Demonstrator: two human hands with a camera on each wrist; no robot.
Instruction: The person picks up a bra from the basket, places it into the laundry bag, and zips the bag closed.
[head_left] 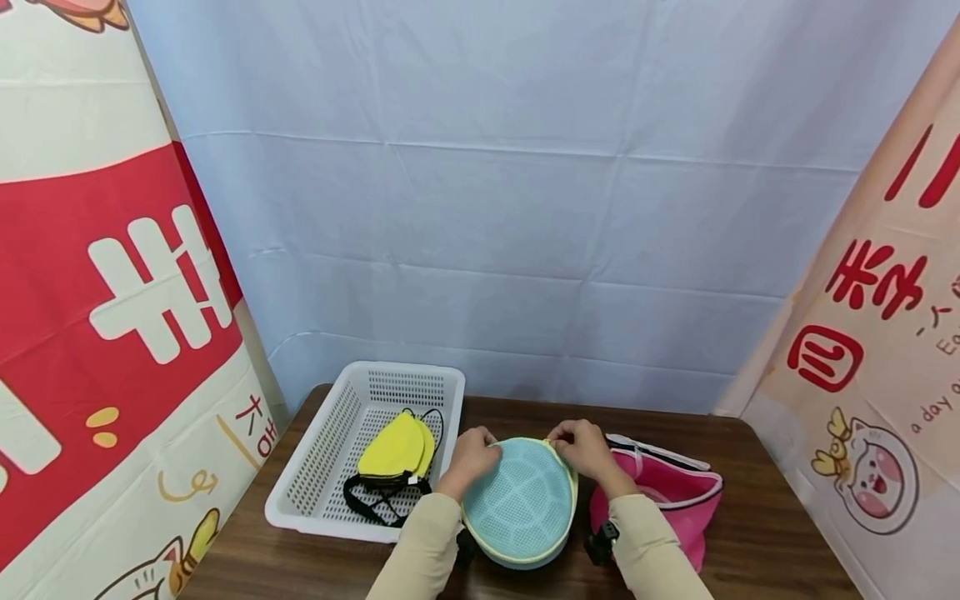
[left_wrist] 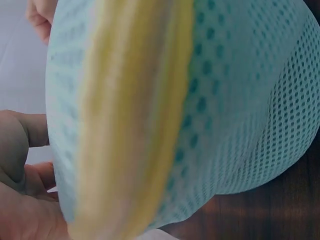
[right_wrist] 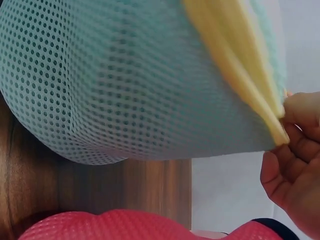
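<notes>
A round light-blue mesh laundry bag (head_left: 517, 500) with a yellow zipper rim (right_wrist: 235, 65) stands on the table in front of me, its lid facing up. At the back left of the rim, my left hand (head_left: 474, 460) pinches the bag's edge; its fingertips are partly hidden behind the mesh in the left wrist view. My right hand (head_left: 587, 454) holds the yellow zipper edge at the back right between thumb and fingers. From both wrist views, the mesh side wall (left_wrist: 240, 100) bulges outward above the wood.
Left of the bag, a white plastic basket (head_left: 300, 508) holds a yellow pouch (head_left: 393, 448) with black straps. To the right, a pink mesh bag (head_left: 686, 521) with dark trim sits close by my right forearm. A pale cloth backdrop (head_left: 480, 250) hangs behind the brown table (head_left: 757, 517).
</notes>
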